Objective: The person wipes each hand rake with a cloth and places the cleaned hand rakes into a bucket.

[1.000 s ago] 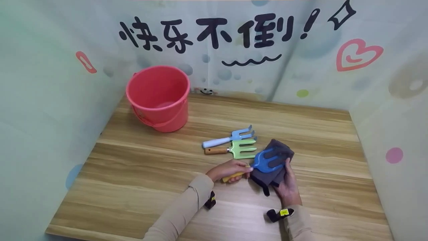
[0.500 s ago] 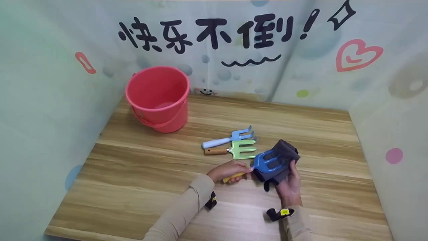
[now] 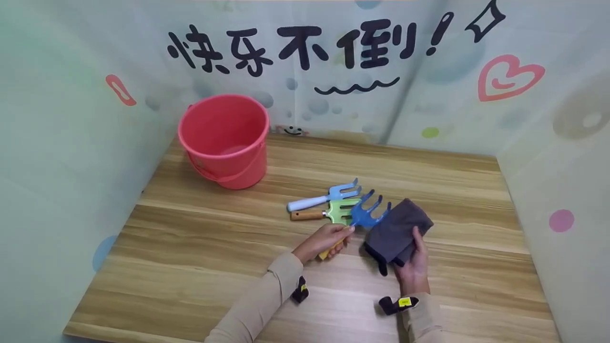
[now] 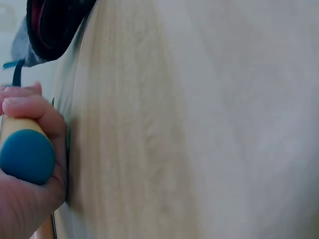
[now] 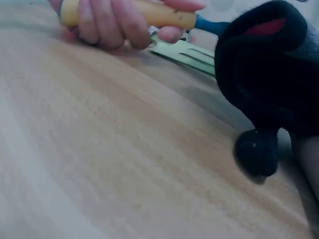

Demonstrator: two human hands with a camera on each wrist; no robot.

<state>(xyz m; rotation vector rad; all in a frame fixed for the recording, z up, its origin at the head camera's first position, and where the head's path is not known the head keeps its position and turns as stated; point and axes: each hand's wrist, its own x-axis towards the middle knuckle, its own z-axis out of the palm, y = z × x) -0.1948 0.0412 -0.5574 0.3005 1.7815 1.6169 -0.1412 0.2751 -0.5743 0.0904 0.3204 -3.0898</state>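
Observation:
My left hand grips the yellow handle of a blue hand rake, whose curved tines point away and up. Its head overlaps a green garden fork with a brown handle lying on the table. Touching or nearly touching the tines is a folded grey-and-black piece that looks like a glove. My right hand holds it from below, thumb on top. In the right wrist view its black cuff shows a pink inside, and a black finger-like tip hangs down.
A light blue hand rake lies beyond the green fork. A red bucket stands at the back left of the wooden table. Printed cloth walls enclose the left, back and right sides.
The blue hand rake has come off the glove and swung left and upward over the green fork. The glove has shifted slightly right in my right hand.

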